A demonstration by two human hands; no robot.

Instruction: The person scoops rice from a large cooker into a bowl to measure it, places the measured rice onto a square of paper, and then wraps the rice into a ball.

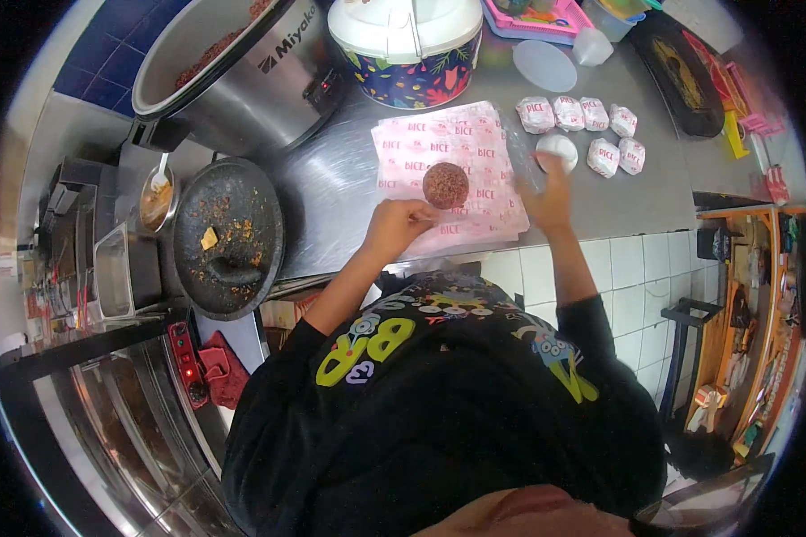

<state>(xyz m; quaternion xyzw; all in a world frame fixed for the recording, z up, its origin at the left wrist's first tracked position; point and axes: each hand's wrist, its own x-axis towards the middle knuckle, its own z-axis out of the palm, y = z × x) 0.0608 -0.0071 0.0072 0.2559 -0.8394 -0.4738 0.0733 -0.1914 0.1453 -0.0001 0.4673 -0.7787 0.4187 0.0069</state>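
A round mound of reddish-brown rice (446, 186) sits on a stack of printed wrapping papers (416, 137) on the steel counter. My left hand (403, 228) pinches the near edge of the paper, just below and left of the mound. Right of the stack, my right hand (549, 198) is blurred, its fingers by a small white round bowl or mould (556, 153); whether it grips this cannot be told. Several rice parcels (535, 115) wrapped in the same paper lie beyond and to the right of the white piece.
A large Miyako rice cooker (262, 80) holding reddish rice stands at the back left, beside a patterned container with a white lid (406, 74). A stone mortar (228, 235) with a pestle is at the left. A translucent lid (545, 65) and pink basket (544, 20) are behind.
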